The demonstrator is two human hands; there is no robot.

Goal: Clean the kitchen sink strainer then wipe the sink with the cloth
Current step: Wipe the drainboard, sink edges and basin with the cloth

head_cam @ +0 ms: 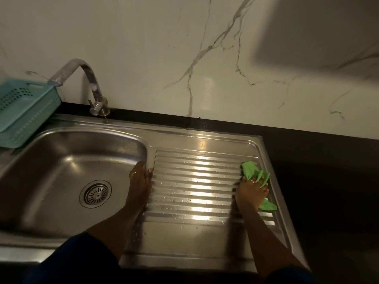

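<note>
At far right of the ribbed drainboard (196,181), the right hand (251,192) presses the bunched green cloth (249,171), fingers closed on it. Ribs and unwiped steel run leftward toward the left hand (140,177), apparently lying open at the basin (61,160) edge, nearer the strainer (96,194). No legible writing.

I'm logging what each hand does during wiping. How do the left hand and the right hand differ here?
The right hand is closed on the green cloth at the drainboard's right end; the left hand holds nothing. The left hand rests on the ridge between basin and drainboard, fingers spread flat. Both touch the steel sink.
</note>
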